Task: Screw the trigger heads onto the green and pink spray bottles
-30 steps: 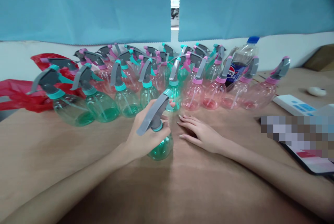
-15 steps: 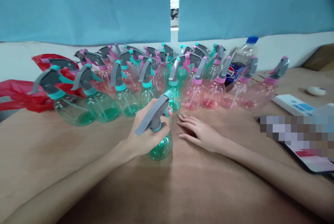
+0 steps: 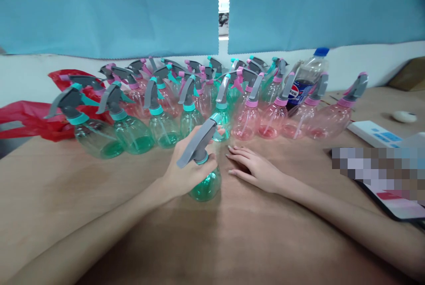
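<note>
My left hand (image 3: 187, 165) is wrapped round the neck of a green spray bottle (image 3: 206, 187) with a grey and teal spray head, in front of the rows. The bottle stands upright on the wooden table (image 3: 159, 240), with green showing in its base. To the right of it my right hand (image 3: 257, 167) lies on the table, fingers spread and nothing in them. Behind my hands stand several more spray bottles, green ones such as this one (image 3: 134, 136) on the left and pink ones such as this one (image 3: 245, 123) on the right.
A red plastic bag (image 3: 43, 121) lies at the left. A cola bottle (image 3: 300, 88) stands behind the pink bottles. At the right are a white device (image 3: 373, 132), a white rounded object (image 3: 404, 117) and a dark-edged flat object (image 3: 398, 207). Blue curtains hang behind.
The view has shifted slightly, so the bottles on the left appear a little further right. My left hand still holds the green bottle, and my right hand has stayed put.
</note>
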Demonstrator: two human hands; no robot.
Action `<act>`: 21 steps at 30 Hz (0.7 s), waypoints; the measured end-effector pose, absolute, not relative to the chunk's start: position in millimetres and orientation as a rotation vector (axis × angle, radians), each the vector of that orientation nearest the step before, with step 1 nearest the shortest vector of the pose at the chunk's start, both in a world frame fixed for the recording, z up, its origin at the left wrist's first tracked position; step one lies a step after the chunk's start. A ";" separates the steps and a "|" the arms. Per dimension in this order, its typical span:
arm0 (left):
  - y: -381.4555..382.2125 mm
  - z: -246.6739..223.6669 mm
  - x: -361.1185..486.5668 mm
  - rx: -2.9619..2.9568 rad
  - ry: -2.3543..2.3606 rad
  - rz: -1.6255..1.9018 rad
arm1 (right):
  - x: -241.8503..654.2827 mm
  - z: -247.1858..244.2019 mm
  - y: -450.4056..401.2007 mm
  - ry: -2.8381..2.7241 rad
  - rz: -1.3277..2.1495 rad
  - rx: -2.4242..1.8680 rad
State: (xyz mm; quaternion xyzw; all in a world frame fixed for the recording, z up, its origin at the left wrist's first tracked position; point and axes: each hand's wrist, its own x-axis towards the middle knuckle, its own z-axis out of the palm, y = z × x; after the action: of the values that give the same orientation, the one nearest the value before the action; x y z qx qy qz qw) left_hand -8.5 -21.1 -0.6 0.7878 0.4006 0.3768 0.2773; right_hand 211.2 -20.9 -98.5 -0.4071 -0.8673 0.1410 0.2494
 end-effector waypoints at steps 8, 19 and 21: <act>-20.5 -4.7 -9.1 2.187 1.080 1.035 | 212.6 -101.0 -19.7 -2.372 0.385 -1.117; -27.4 1.6 -22.0 2.127 1.051 0.937 | 213.8 -99.5 -17.2 -2.421 0.328 -1.089; -29.0 -1.4 -30.1 2.145 1.028 0.923 | 213.9 -97.2 -16.2 -2.441 0.310 -1.106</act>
State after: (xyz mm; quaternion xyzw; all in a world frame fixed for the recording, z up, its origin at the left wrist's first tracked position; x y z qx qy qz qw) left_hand -30.1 -29.0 -1.4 0.8044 0.3855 0.3460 0.2909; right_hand 213.9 -16.2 -97.2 -0.3999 -0.8826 0.1122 0.2201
